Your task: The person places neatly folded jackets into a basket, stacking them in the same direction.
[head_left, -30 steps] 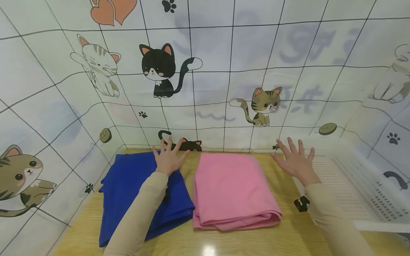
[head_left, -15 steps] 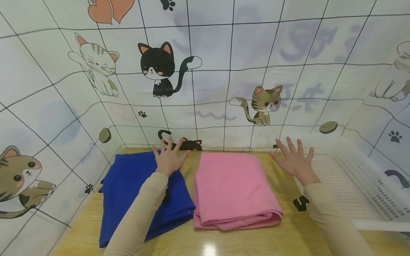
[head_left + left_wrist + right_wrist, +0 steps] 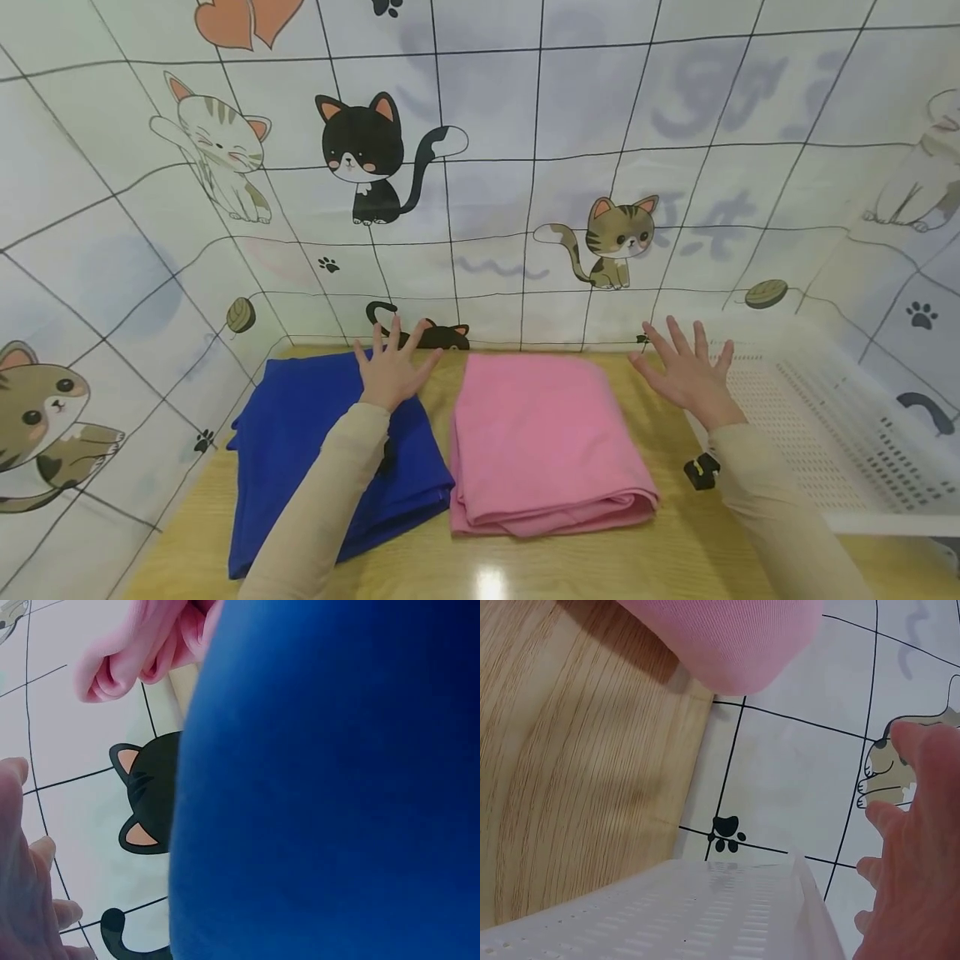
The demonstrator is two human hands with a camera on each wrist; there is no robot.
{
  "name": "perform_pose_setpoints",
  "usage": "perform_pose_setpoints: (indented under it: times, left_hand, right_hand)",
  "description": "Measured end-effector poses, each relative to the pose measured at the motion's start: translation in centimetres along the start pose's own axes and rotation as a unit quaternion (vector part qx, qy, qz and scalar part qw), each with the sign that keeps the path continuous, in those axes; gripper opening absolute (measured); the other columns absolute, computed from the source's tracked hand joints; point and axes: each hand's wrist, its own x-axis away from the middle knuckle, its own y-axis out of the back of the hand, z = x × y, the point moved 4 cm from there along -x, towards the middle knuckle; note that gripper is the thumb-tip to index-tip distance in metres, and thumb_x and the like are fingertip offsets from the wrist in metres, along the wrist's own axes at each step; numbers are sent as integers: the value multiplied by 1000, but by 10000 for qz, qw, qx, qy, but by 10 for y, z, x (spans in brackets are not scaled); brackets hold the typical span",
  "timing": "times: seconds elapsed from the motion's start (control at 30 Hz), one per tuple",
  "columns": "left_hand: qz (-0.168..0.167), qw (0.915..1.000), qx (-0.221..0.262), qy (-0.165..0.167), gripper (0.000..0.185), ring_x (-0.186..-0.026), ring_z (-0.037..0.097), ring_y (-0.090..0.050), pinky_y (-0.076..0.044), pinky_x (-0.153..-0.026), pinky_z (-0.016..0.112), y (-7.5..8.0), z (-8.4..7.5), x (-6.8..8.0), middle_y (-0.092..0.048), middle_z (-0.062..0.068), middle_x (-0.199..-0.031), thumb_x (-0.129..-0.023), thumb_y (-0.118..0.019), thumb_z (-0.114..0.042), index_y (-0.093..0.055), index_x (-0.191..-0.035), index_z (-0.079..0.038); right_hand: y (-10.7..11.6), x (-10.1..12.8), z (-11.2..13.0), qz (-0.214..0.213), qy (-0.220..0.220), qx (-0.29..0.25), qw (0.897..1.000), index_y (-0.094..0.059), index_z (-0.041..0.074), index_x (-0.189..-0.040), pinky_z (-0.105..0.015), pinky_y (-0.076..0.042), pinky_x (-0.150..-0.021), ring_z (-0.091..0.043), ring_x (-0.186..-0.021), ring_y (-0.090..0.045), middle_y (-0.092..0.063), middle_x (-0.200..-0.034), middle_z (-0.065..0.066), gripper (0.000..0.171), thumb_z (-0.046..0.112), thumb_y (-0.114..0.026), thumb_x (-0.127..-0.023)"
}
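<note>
Two folded cloths lie side by side on a wooden table (image 3: 675, 558), close together with a narrow strip of bare wood between them at the far end. The blue cloth (image 3: 300, 450) is on the left, folded flat, its near edge reaching toward the front of the table. The pink cloth (image 3: 540, 442) is on the right, folded thicker, with stacked layers showing along its near edge.

Left hand (image 3: 392, 373): fingers spread and straight, grasping nothing, palm down over the far right corner of the blue cloth. Whether the palm touches the cloth or hovers just above it, I cannot tell. The left wrist view shows blue cloth filling most of the picture, fingertips (image 3: 30, 900) at the lower left, free of the fabric.

Right hand (image 3: 686, 375): fingers likewise spread and straight, holding nothing, raised over bare table just beside the far right corner of the pink cloth. It lies between the pink cloth and a white perforated basket (image 3: 825, 433) at the right side of the table. The right wrist view shows the pink cloth's rounded corner (image 3: 727, 637), wood grain, the basket rim (image 3: 705, 900) and the fingers (image 3: 915, 847) clear of all three.

Both forearms wear beige sleeves (image 3: 330, 492). A small black device (image 3: 699, 470) sits under the right wrist.

Backdrop: white sheet (image 3: 487, 167) with a black grid and cartoon cats, wrapping the table on three sides
</note>
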Motion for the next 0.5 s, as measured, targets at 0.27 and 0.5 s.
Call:
perform_pose_setpoints:
  times: [0.27,0.5]
  left_hand:
    - [365,9989,293,-38,73,-144,40,1,5,-105,68,-1,-10,3,-12,14,-159,-94,-31,-69,-18,-155,-32]
    - [864,9947,550,-26,70,-142,45,-10,-5,-108,66,-12,-22,12,-19,18,-157,-95,-31,-66,-17,-155,-34]
  right_hand:
    - [0,-1,6,5,214,91,9997,-12,19,-157,-67,25,-95,-47,-138,18,-2,-158,-21,78,65,-29,-96]
    - [-7,3,19,31,601,76,9982,-15,20,-156,-67,23,-98,-44,-140,16,-7,-158,-23,75,63,-31,-97]
